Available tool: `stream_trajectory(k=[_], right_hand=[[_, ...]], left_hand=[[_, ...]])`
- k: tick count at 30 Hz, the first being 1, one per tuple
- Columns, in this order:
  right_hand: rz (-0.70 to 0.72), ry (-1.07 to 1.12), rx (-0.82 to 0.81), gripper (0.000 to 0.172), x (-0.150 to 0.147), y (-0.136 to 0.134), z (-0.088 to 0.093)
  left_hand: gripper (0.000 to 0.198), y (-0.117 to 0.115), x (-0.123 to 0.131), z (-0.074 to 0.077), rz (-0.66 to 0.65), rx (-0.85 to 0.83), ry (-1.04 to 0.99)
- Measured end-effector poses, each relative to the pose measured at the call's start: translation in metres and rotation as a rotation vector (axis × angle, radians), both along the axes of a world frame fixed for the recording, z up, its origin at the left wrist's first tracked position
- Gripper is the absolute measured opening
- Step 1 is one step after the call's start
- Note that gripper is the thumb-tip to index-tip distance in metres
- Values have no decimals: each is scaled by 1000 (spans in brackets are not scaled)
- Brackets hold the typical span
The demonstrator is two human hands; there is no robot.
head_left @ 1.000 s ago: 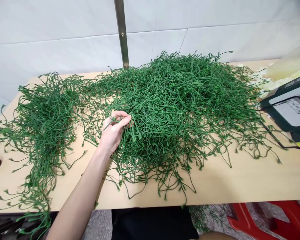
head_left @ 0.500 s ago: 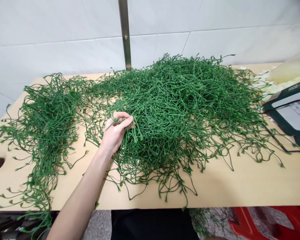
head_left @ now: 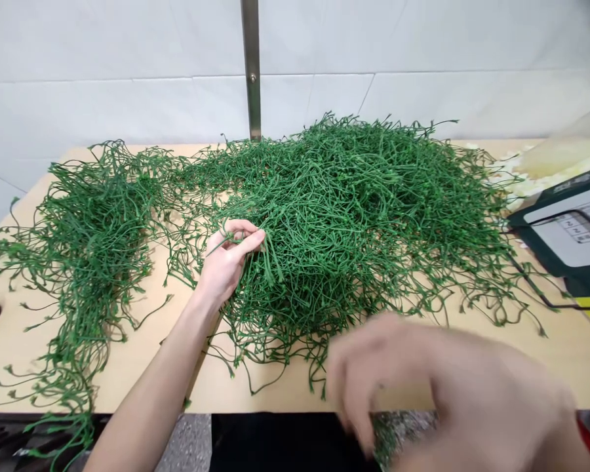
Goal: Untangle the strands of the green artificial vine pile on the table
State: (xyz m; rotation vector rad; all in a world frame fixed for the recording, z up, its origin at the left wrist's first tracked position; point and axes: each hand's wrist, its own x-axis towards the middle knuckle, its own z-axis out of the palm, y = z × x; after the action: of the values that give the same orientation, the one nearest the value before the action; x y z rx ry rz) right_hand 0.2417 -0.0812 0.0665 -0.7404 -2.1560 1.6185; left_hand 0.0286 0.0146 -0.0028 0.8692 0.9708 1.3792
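My left hand (head_left: 229,255) is closed in a pinch around a few thin green plastic stems (head_left: 270,259). Their budded tips stick out past the thumb and forefinger. It rests at the left side of a big tangled heap of such stems (head_left: 334,203). In front of the heap, above the table's near edge, my right hand (head_left: 437,373) is blurred by motion. Its fingers are loosely bent and apart, and I see nothing in them. Under the right hand, part of the near edge is hidden.
A second pile of stems (head_left: 98,223) spreads over the left of the wooden table (head_left: 142,367) and hangs off its front. At right stand a dark green box with a white label (head_left: 570,229) and whitish petals (head_left: 516,183). A metal post (head_left: 252,72) rises against the tiled wall.
My right hand has come up from below the table's front edge into view at the lower right. The left hand keeps its pinch on the stems, nearly in place. The view has shifted slightly.
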Motion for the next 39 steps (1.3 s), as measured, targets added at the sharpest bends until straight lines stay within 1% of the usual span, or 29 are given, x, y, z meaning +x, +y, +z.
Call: stream_trajectory(k=[1, 2, 3, 4, 5, 7, 9, 11, 13, 15, 19, 21, 23, 25, 30, 33, 36, 39], right_hand=[[-150, -10, 32, 27, -1, 20, 6], [-292, -95, 69, 27, -5, 39, 9], [-456, -154, 146, 30, -11, 56, 11], [-516, -193, 198, 31, -18, 71, 10], [-493, -226, 205, 32, -25, 84, 8], [-396, -213, 206, 33, -36, 103, 1], [-347, -171, 203, 32, -41, 116, -5], [-309, -146, 155, 29, -40, 125, -6], [-269, -152, 56, 28, -36, 132, -5], [-254, -147, -49, 29, -33, 136, -4], [-263, -79, -204, 32, -34, 139, -8], [-249, -43, -240, 33, -37, 139, -13], [-229, -21, -212, 31, -38, 140, -18], [-224, -30, -146, 29, -38, 140, -22], [-282, -79, 17, 24, -41, 140, -24], [-332, -105, 103, 24, -45, 139, -25], [-304, -95, 161, 26, -48, 138, -28], [-294, -110, 157, 27, -49, 139, -32]], left_hand=[[29, -1, 0, 1, -5, 10, -7], [29, -1, 0, 1, -8, 18, -15], [29, -2, 0, 2, -11, 23, -21], [29, -3, 0, 2, -11, 25, -24], [29, -3, -1, 2, -7, 26, -24], [30, -4, -1, 2, 8, 26, -27], [31, -4, -2, 2, 4, 23, -26], [31, -4, -3, 2, -24, 21, -17], [28, -5, -3, 2, -55, 20, -3], [26, -5, -3, 3, -59, 24, 8], [24, -6, -3, 3, -3, 37, 68], [26, -6, -2, 4, 33, 45, 101], [28, -5, -1, 5, 57, 44, 113], [29, -5, -1, 7, 64, 39, 102], [30, -5, -1, 9, 35, 30, 40], [30, -5, -2, 7, 5, 27, 25], [29, -5, -2, 3, -8, 31, 32], [28, -5, -2, -2, -38, 27, 51]])
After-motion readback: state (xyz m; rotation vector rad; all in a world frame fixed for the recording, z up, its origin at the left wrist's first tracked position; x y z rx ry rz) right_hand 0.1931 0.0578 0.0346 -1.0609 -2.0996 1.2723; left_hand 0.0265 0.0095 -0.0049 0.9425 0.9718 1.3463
